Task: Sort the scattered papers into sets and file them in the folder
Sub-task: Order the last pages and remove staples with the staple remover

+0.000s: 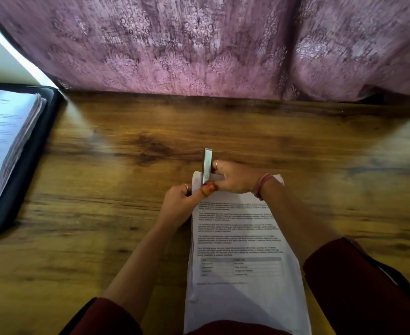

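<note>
Lengthwise toward the curtain [199, 44], paper set [242, 262], left hand [182, 201] pinching it, right hand [235, 177] gripping stapler [207, 165]

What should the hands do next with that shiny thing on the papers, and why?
Probably squeeze it shut. The stapler stands over the top corner of the paper stack, gripped by the right hand, while the left hand pinches that corner. That would join the set.

Both forearms reach in from the bottom edge, converging at frame centre. Left hand [183, 199]: fingers curled, thumb pinching, ring on one finger. Right hand [235, 177]: just right of it and slightly higher, fingers curled in a grip, ring visible, reddish band on wrist. Dark maroon sleeves pushed up both arms.
</note>
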Motion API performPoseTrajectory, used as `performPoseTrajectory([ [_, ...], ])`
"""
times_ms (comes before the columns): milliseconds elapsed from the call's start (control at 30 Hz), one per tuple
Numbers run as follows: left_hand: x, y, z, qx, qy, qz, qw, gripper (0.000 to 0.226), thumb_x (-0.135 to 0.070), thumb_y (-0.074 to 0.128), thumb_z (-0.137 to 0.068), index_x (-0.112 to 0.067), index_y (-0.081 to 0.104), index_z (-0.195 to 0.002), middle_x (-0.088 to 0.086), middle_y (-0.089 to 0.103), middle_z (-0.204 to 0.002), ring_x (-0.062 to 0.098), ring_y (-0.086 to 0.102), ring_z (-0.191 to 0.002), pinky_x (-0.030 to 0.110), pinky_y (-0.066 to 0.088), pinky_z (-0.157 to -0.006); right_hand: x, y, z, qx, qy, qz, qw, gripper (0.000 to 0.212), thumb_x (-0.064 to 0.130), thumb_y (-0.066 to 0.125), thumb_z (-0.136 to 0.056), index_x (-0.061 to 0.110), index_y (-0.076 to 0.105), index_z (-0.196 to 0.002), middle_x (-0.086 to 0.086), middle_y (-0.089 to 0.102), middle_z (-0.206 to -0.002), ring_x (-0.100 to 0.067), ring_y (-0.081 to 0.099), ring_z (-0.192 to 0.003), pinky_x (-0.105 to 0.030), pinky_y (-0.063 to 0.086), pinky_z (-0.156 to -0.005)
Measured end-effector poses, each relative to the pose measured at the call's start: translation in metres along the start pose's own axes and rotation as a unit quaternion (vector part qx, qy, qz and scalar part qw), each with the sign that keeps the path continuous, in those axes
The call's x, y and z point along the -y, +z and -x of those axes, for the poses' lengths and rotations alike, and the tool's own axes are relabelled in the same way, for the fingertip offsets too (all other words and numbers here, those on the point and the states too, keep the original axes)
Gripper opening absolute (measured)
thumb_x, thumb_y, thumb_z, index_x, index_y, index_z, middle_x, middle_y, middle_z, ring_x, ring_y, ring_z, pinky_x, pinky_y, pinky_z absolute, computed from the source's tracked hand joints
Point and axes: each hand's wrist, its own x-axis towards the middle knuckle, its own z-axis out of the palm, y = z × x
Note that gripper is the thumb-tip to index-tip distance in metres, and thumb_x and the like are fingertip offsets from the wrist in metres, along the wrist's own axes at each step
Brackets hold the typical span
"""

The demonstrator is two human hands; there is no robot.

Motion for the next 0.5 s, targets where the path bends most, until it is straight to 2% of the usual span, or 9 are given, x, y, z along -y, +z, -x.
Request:
performPoseTrajectory([
  [167,-0.0018,0.0011,0.0030,-0.004,0.006,0.003,1.000,0.064,-0.054,0.069,-0.069,0.008,0.065,-0.080,0.017,0.071,-0.075,0.033,0.070,-0.073,0.037,0.052,-0.064,-0.0032,0.0027,-0.0018,-0.007,-0.004,0.001,1.000,0.051,0.025,0.066,-0.089,0.007,0.047,-0.134,-0.012,0.058,-0.129,-0.027,0.054,-0.119,-0.044,0.044,-0.104],
  [333,-0.0019,0.0015,0.0039,-0.005,0.015,0.000,1.000,0.067,-0.053,0.068,-0.069,0.012,0.064,-0.085,0.023,0.070,-0.080,0.041,0.067,-0.078,0.052,0.054,-0.069,-0.0034,0.0029,-0.0021,-0.007,-0.007,0.008,1.000,0.051,0.026,0.066,-0.090,0.008,0.047,-0.134,-0.009,0.058,-0.130,-0.025,0.054,-0.120,-0.041,0.043,-0.104],
  [400,-0.0003,0.0021,0.0031,-0.008,0.014,-0.002,1.000,0.068,-0.054,0.069,-0.067,0.011,0.064,-0.084,0.021,0.070,-0.078,0.036,0.069,-0.073,0.045,0.055,-0.064,-0.0038,0.0029,-0.0021,-0.005,-0.009,0.006,1.000,0.053,0.025,0.066,-0.090,0.008,0.046,-0.136,-0.009,0.057,-0.131,-0.023,0.054,-0.120,-0.041,0.043,-0.105],
  [500,0.0023,0.0005,0.0009,-0.001,0.003,0.003,1.000,0.065,-0.056,0.071,-0.064,0.006,0.067,-0.082,0.012,0.072,-0.074,0.020,0.070,-0.065,0.024,0.053,-0.055,-0.0049,0.0027,-0.0020,-0.003,-0.010,0.005,1.000,0.055,0.026,0.066,-0.089,0.008,0.045,-0.137,-0.009,0.056,-0.132,-0.023,0.053,-0.120,-0.042,0.043,-0.105],
])
